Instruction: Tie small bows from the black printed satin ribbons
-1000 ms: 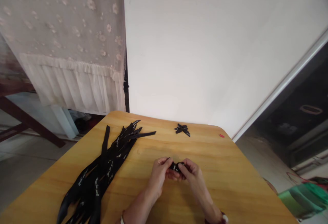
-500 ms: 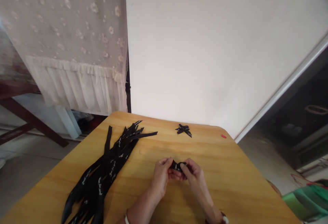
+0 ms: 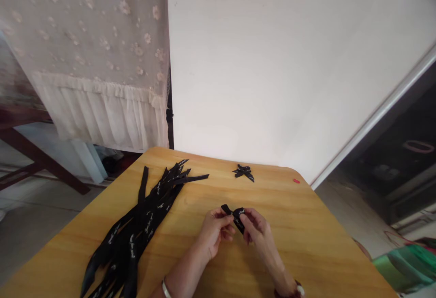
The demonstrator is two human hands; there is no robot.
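Observation:
Between my two hands, over the near middle of the table, is a black ribbon bow (image 3: 239, 220) with white lettering. My left hand (image 3: 217, 229) pinches its left side between thumb and finger. On the other side my right hand (image 3: 257, 226) grips the right loop, and a tail hangs down between the hands. The knot is partly hidden by the fingertips. To the left lies a long bundle of black ribbon strips (image 3: 146, 221) with white script. A finished-looking black bow (image 3: 244, 171) rests near the table's back edge.
The wooden table (image 3: 306, 239) stands against a white panel (image 3: 238, 71). A small red object (image 3: 296, 181) lies near the back right corner. A lace curtain (image 3: 112, 62) hangs at the back left, and green material (image 3: 402, 266) is at the lower right.
The ribbon between my hands has turned and now shows loops and a tail hanging down. My left fingers have shifted toward its middle; both hands still grip it.

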